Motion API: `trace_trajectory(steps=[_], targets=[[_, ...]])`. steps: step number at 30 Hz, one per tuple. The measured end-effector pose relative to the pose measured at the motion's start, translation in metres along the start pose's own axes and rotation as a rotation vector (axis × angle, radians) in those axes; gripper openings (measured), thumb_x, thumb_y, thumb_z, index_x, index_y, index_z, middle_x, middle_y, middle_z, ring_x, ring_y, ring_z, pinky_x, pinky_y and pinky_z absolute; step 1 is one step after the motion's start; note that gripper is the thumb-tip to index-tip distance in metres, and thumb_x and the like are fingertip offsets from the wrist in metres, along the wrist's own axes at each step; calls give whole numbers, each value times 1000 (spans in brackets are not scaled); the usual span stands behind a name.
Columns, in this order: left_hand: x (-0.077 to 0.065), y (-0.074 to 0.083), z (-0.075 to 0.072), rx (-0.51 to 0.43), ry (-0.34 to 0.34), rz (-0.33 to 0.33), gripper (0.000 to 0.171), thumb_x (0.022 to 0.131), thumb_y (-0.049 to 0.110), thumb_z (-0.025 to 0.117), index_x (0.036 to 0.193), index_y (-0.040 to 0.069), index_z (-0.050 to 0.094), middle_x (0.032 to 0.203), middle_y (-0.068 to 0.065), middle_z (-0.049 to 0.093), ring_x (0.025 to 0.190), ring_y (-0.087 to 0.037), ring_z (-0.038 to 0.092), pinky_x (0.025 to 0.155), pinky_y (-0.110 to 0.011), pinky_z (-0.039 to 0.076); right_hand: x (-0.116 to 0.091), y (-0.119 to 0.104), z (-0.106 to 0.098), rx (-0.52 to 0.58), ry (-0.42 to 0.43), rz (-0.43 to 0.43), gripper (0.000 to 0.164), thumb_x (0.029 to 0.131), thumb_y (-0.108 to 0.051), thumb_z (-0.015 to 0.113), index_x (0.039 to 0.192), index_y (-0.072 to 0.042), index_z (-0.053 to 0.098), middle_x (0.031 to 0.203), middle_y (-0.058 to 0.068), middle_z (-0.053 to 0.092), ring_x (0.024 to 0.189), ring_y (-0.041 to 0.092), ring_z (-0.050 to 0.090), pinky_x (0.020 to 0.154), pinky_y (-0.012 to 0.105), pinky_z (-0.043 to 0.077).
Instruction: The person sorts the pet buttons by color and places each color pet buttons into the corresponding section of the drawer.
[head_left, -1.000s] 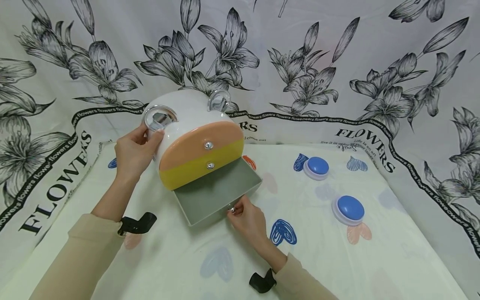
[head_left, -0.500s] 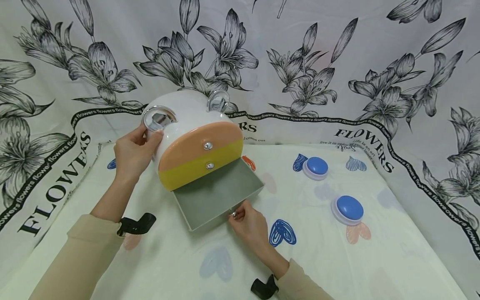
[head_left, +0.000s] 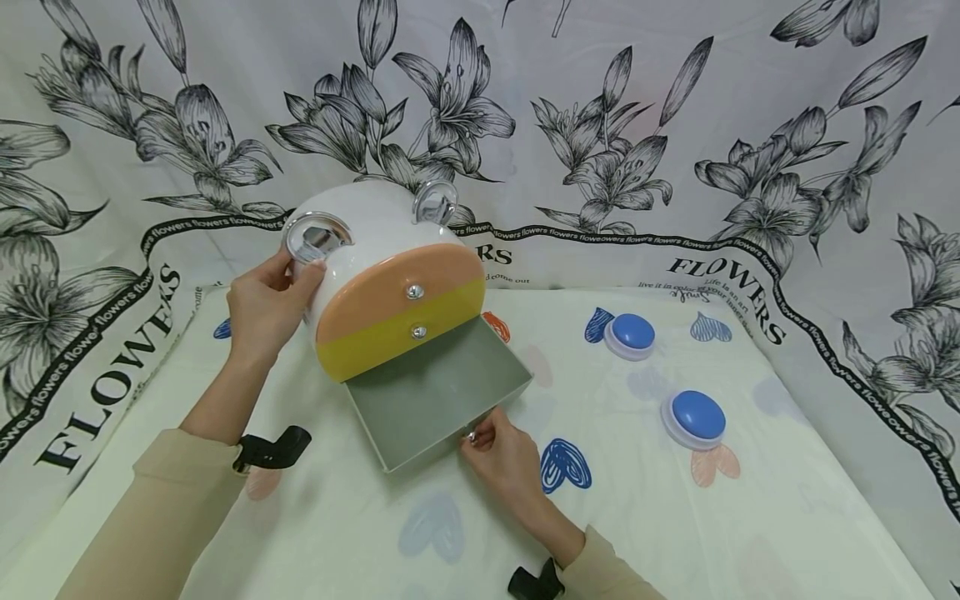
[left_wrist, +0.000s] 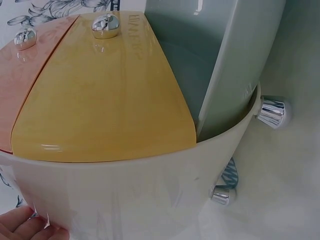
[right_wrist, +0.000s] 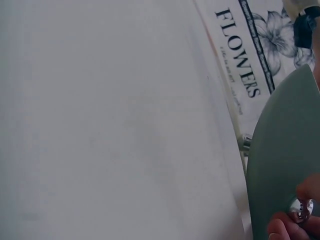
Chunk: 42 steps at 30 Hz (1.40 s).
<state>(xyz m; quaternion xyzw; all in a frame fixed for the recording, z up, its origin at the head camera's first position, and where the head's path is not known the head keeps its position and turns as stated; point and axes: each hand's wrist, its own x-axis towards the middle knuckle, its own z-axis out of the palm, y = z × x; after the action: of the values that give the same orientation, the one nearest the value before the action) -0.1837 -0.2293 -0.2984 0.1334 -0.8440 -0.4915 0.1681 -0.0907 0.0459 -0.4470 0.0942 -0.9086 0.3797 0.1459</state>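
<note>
A small white rounded drawer cabinet (head_left: 367,208) stands left of centre in the head view, with silver ear-like pieces on top. Its orange drawer front (head_left: 390,287) and yellow drawer front (head_left: 405,329) sit flush with the body. The green bottom drawer (head_left: 438,392) is pulled far out, and nothing lies inside it. My left hand (head_left: 262,312) grips the cabinet's left side, thumb just below the silver ear (head_left: 318,236). With thumb and fingers my right hand (head_left: 506,462) pinches the silver knob (right_wrist: 301,209) on the green drawer's front; the fingers partly hide it.
Two blue-topped round push buttons, one farther back (head_left: 633,332) and one nearer (head_left: 698,415), rest on the heart-patterned cloth (head_left: 787,500) to the right. A flower-printed curtain (head_left: 585,167) hangs behind. In the left wrist view, short silver feet (left_wrist: 273,112) stick out from the cabinet's base.
The green drawer has slid a little farther out, toward the front right, with my right hand on its knob. My left hand keeps its grip on the cabinet, which stays in place.
</note>
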Motion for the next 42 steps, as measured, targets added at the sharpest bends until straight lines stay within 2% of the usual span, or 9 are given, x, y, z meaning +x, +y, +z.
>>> trace_trajectory(steps=[12, 17, 21, 25, 28, 31, 35, 38, 42], targets=[[0, 1, 2, -12, 8, 27, 61, 84, 50, 58, 136, 23, 45, 127, -4, 58, 98, -11, 54, 65, -5, 46, -2, -1, -3, -3, -30, 2, 20, 74, -20, 72, 79, -17, 53, 67, -8, 62, 57, 1, 56, 50, 15, 41], [0, 2, 2, -10, 8, 26, 61, 84, 50, 58, 137, 22, 44, 128, -4, 57, 100, -12, 53, 66, -5, 46, -2, 1, -9, -18, -73, -64, 20, 76, -21, 72, 84, -15, 55, 70, -7, 63, 57, 1, 54, 49, 14, 40], [0, 2, 1, -7, 8, 22, 62, 84, 50, 57, 137, 21, 44, 128, -4, 57, 99, -12, 53, 64, -5, 46, 0, 6, -18, -26, -132, -135, 20, 78, -23, 73, 88, -15, 58, 77, -5, 66, 60, 3, 57, 51, 13, 43], [-1, 2, 1, -9, 7, 19, 62, 84, 50, 57, 137, 21, 44, 128, -4, 57, 99, -12, 52, 64, -4, 46, 2, 14, -31, -18, -194, -166, 22, 80, -24, 71, 97, -15, 61, 91, -5, 67, 73, 7, 62, 60, 16, 49], [-1, 1, 0, -7, 6, 21, 62, 84, 49, 58, 137, 21, 44, 128, -4, 56, 100, -11, 53, 65, -4, 45, 3, 22, -44, -14, -209, -211, 28, 80, -22, 72, 105, -14, 61, 101, -3, 65, 83, 11, 62, 66, 22, 52], [-1, 1, 0, -2, 4, 23, 61, 84, 49, 57, 137, 21, 45, 128, -4, 57, 100, -12, 53, 65, -4, 45, 5, 30, -57, 4, -183, -270, 34, 79, -18, 73, 110, -11, 60, 104, 1, 63, 90, 13, 61, 68, 28, 53], [-2, 1, 0, -2, 3, 20, 61, 84, 50, 57, 137, 21, 44, 128, -4, 56, 101, -12, 54, 66, -5, 46, 9, 44, -74, 8, -98, -318, 40, 77, -15, 75, 114, -9, 60, 107, 3, 63, 95, 14, 59, 70, 32, 54], [-2, 0, 0, -8, 2, 18, 61, 84, 49, 57, 137, 22, 45, 128, -3, 57, 101, -12, 54, 67, -5, 46, 12, 55, -87, 0, -34, -315, 45, 76, -14, 75, 118, -9, 58, 112, 3, 62, 100, 15, 58, 75, 34, 54], [-1, 0, 1, -12, 3, 16, 60, 84, 49, 58, 136, 22, 45, 127, -3, 57, 100, -11, 54, 67, -5, 46, 18, 71, -106, -28, 44, -249, 51, 76, -10, 74, 123, -8, 55, 120, 3, 59, 108, 18, 55, 83, 37, 51]])
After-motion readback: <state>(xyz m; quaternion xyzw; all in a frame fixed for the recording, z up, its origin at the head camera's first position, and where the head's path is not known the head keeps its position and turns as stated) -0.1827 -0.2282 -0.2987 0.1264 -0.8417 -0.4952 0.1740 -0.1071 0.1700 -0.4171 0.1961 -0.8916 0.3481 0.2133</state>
